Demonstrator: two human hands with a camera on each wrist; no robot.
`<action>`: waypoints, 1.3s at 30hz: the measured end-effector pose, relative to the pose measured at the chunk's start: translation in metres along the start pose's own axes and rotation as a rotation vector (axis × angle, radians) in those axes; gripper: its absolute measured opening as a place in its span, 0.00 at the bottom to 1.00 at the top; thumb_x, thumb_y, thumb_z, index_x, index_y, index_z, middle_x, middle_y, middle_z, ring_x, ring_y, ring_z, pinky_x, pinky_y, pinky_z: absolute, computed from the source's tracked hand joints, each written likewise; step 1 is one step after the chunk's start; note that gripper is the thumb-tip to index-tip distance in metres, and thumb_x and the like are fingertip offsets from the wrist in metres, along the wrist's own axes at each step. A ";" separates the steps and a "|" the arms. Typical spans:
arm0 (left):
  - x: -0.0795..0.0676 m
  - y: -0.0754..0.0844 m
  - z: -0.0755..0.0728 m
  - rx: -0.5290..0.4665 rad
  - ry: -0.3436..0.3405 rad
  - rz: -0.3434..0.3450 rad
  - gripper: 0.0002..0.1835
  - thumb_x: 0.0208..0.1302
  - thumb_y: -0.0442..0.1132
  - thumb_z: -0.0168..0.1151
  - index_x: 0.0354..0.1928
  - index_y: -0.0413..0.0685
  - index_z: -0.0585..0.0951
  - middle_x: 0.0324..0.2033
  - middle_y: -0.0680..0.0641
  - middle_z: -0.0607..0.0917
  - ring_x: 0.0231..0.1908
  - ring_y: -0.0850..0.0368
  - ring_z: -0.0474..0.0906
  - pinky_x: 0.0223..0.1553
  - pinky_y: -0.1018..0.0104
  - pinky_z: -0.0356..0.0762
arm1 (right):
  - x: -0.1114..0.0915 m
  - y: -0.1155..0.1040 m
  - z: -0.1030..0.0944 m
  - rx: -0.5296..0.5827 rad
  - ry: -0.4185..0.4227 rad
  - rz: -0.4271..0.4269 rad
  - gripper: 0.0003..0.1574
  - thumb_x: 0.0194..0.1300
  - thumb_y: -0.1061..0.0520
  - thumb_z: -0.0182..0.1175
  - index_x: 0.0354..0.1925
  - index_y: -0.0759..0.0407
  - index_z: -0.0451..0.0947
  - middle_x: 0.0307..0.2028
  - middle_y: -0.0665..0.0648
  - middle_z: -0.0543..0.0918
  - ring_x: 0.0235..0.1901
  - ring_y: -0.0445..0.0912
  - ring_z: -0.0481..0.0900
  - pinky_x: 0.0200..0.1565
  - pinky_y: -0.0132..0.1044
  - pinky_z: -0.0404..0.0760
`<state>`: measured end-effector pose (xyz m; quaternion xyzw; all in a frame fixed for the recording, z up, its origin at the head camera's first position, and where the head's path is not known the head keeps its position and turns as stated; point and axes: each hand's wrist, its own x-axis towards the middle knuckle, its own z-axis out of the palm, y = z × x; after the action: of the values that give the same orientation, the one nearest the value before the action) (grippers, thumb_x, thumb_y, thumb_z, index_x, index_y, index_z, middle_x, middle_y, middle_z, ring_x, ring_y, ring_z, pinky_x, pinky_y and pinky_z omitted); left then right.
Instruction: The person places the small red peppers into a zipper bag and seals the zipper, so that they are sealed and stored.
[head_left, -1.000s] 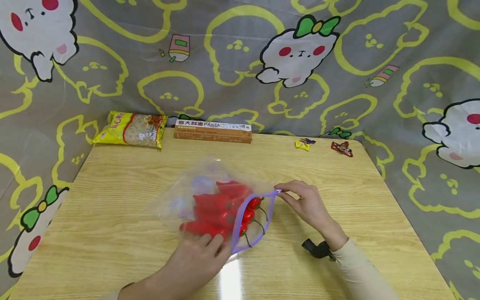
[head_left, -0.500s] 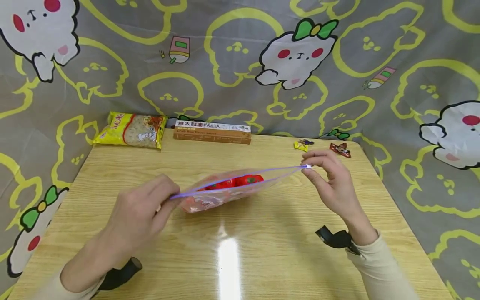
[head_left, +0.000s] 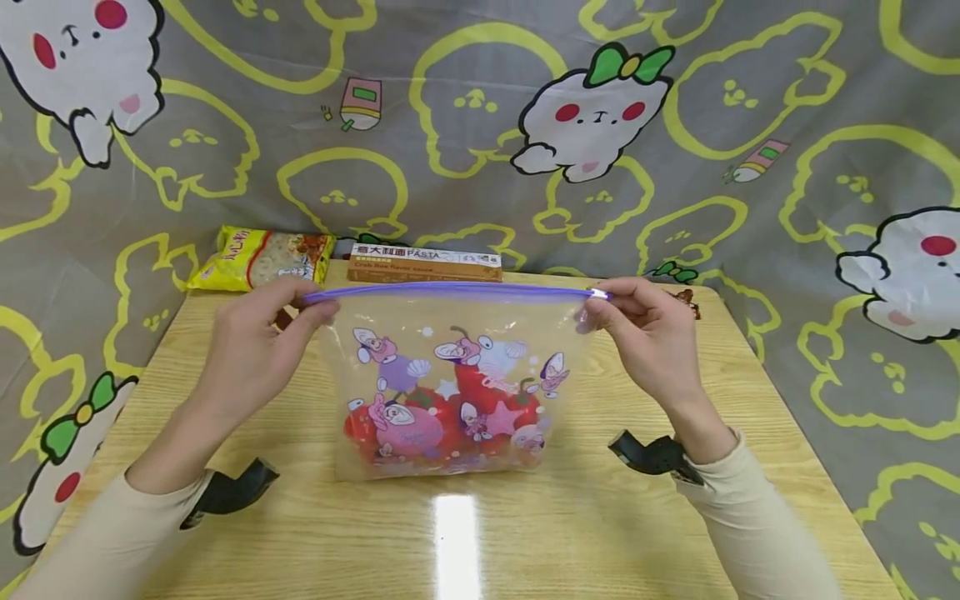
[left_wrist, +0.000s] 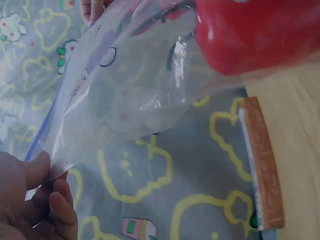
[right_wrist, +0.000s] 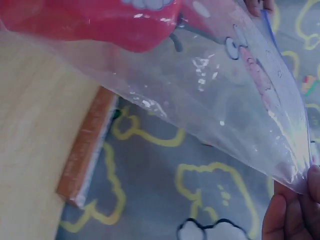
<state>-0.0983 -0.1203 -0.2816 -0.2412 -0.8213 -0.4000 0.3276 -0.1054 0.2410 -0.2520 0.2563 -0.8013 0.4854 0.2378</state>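
Observation:
Both hands hold up a clear zip bag point(head_left: 457, 383) by the two ends of its purple zip strip point(head_left: 450, 288). The bag hangs upright, its front printed with pink cartoon figures, shells and stars. Red peppers point(left_wrist: 250, 35) with dark stems sit in its lower part, seen through the film. My left hand point(head_left: 262, 342) pinches the left top corner between thumb and fingers. At the right corner, my right hand point(head_left: 648, 337) pinches the strip beside a small white slider point(head_left: 598, 293). The strip's two edges lie close together.
Along the table's back edge lie a yellow food packet point(head_left: 258, 258) and a brown-and-white pasta box point(head_left: 423, 265). A red-brown wrapped sweet point(head_left: 688, 302) shows partly behind my right hand. Patterned grey cloth point(head_left: 480, 196) surrounds the wooden table point(head_left: 360, 542). Dark camera mounts point(head_left: 236, 492) stick out from both wrists.
The bag has gone from lying on the table to hanging upright with its printed front facing me. My left hand has moved up and left to its corner; my right hand has risen.

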 end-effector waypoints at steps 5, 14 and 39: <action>-0.001 -0.014 0.008 0.025 -0.019 -0.046 0.04 0.52 0.30 0.65 0.31 0.42 0.80 0.24 0.51 0.82 0.25 0.63 0.75 0.24 0.81 0.68 | 0.000 0.011 0.009 0.005 -0.009 0.063 0.09 0.56 0.73 0.58 0.38 0.74 0.78 0.27 0.68 0.82 0.25 0.40 0.82 0.31 0.31 0.81; 0.015 -0.002 0.005 0.146 -0.076 0.010 0.12 0.55 0.36 0.64 0.40 0.39 0.77 0.32 0.45 0.80 0.33 0.52 0.74 0.36 0.63 0.70 | -0.001 0.026 0.004 0.002 -0.006 0.054 0.12 0.60 0.69 0.56 0.43 0.66 0.80 0.31 0.63 0.84 0.27 0.41 0.83 0.35 0.32 0.81; 0.105 0.118 0.125 0.418 -0.686 0.362 0.07 0.63 0.43 0.57 0.39 0.54 0.82 0.29 0.54 0.77 0.29 0.58 0.71 0.27 0.68 0.66 | -0.009 0.015 0.008 0.047 0.040 -0.037 0.05 0.60 0.72 0.55 0.35 0.69 0.77 0.32 0.62 0.82 0.30 0.43 0.83 0.37 0.35 0.81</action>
<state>-0.1342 0.0622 -0.2038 -0.4286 -0.8903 -0.0580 0.1426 -0.1096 0.2408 -0.2707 0.2669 -0.7799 0.5047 0.2564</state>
